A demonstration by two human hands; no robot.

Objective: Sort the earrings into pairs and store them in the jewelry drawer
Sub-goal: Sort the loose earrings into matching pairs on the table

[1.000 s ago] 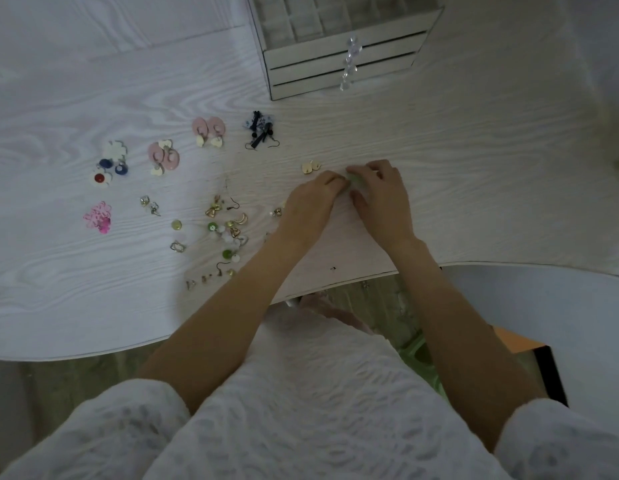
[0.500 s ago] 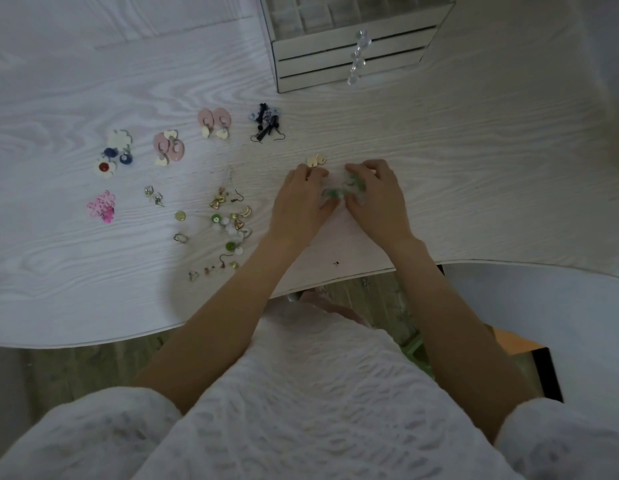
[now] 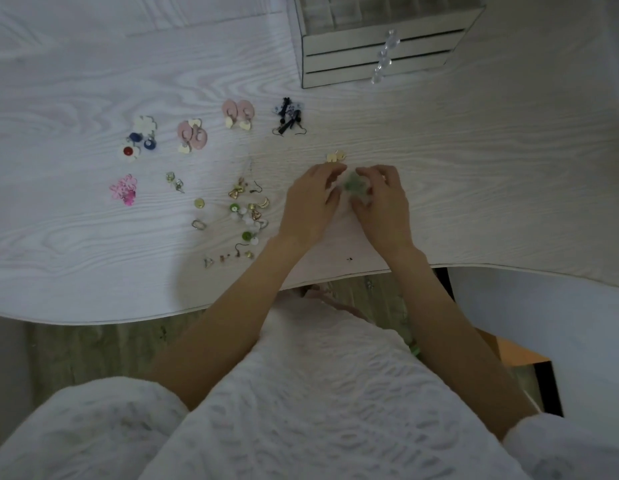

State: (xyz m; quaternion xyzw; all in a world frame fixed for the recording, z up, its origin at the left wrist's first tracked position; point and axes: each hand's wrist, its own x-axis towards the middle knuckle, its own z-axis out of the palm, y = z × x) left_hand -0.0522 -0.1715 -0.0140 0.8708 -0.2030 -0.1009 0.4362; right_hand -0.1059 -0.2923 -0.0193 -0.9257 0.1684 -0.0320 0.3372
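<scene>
My left hand (image 3: 311, 206) and my right hand (image 3: 380, 202) meet over the pale wooden table (image 3: 508, 188), both pinching small green earrings (image 3: 354, 186) between the fingertips. A small gold pair (image 3: 335, 156) lies just beyond my left fingers. A loose pile of unsorted earrings (image 3: 247, 213) sits left of my left hand. Sorted pairs lie further back: black ones (image 3: 289, 116), two pink pairs (image 3: 238, 113) (image 3: 192, 135), flower earrings (image 3: 140, 138) and a bright pink pair (image 3: 123, 189). The jewelry drawer box (image 3: 384, 39) stands at the back, its compartmented top showing.
Tiny studs (image 3: 228, 259) lie near the table's front edge, with a small silver pair (image 3: 175, 180) and single pieces (image 3: 199, 213) further left. A white chair (image 3: 543, 313) stands at the lower right. My white dress fills the bottom of the view.
My hands have opened a small gap, so the green earrings between the fingertips show more. The view has shifted slightly, bringing the drawer box a little lower into frame.
</scene>
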